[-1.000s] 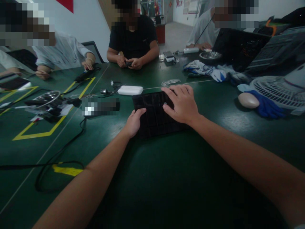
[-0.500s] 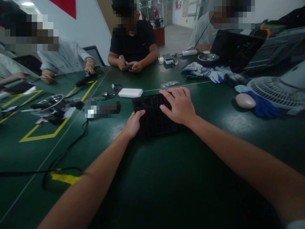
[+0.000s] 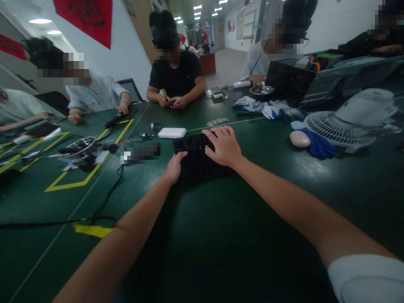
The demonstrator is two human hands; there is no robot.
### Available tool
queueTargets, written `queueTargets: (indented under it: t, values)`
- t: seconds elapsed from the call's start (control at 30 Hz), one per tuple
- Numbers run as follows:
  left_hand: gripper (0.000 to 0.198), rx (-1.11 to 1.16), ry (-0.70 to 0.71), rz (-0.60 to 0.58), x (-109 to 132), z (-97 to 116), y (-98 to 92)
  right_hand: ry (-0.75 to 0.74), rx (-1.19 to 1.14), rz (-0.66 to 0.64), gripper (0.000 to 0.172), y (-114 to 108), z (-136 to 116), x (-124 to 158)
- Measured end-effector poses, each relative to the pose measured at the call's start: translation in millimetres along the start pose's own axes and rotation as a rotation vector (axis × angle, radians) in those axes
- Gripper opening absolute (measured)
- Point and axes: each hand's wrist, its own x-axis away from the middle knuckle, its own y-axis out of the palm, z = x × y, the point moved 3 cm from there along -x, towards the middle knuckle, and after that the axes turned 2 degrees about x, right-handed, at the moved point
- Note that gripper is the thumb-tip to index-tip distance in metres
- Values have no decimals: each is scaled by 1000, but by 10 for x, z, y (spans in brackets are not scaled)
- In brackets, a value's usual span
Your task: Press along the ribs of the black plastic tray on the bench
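A flat black tray [image 3: 195,166] with raised dividers lies on the dark green table in front of me. My left hand [image 3: 175,167] holds its left edge, thumb on top and the other fingers hidden underneath or behind. Across the far right part of the tray lies my right hand [image 3: 223,146], its fingers bent over the far edge and its thumb on the compartments. What is in the compartments is too dark to make out. Just beyond the tray is a white power bank-like block [image 3: 172,133] with a cable.
On the left are a dark device [image 3: 142,153] with a cable, yellow tape marks [image 3: 69,185] and a metal bowl [image 3: 77,147] among cables. To the right stand a white fan [image 3: 341,126], a blue glove [image 3: 320,145] and a pale oval object [image 3: 300,139]. Several people sit around the table.
The view has tilted up and shifted, so the surroundings sit differently in the picture. Both hands stay on the black tray with nearly the same hold.
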Motion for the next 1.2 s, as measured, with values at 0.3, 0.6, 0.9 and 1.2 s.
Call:
queueTargets:
  t: [0.3, 0.6, 0.9, 1.2]
  values:
    - [43, 90, -100, -149, 89, 73, 88, 1, 7, 8, 54, 8, 36, 28]
    - [43, 154, -270, -338, 24, 177, 128, 6, 19, -9, 53, 17, 42, 18]
    - [56, 137, -118, -196, 106, 114, 129, -12, 46, 13, 53, 29, 45, 33]
    - [47, 119, -77, -176, 111, 101, 140, -16, 50, 14, 53, 39, 69, 44]
